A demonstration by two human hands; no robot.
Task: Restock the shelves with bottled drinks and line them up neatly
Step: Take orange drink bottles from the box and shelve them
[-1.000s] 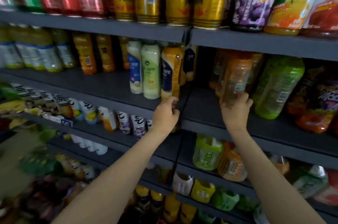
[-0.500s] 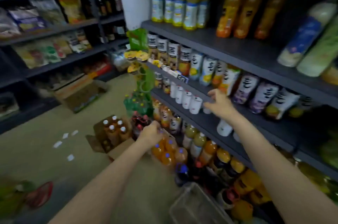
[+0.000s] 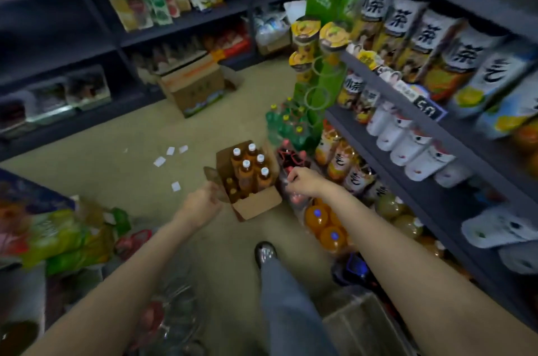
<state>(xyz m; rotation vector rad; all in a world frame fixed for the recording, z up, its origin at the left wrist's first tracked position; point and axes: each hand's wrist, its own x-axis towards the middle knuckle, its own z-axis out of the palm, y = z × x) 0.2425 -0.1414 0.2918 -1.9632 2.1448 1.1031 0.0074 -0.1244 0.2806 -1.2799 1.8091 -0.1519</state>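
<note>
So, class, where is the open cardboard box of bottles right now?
The cardboard box sits on the floor at centre, between the left hand and right hand, beside the shelves' base.

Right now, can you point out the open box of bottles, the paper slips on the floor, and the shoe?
open box of bottles (image 3: 256, 204), head view, front cardboard wall.
paper slips (image 3: 159, 161), head view, one slip's middle.
shoe (image 3: 264, 253), head view, toe.

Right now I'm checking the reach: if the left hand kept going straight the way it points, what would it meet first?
Probably the box's near flap, which the left hand already nearly touches; beyond it, the bottles. Depth is unclear.
</note>
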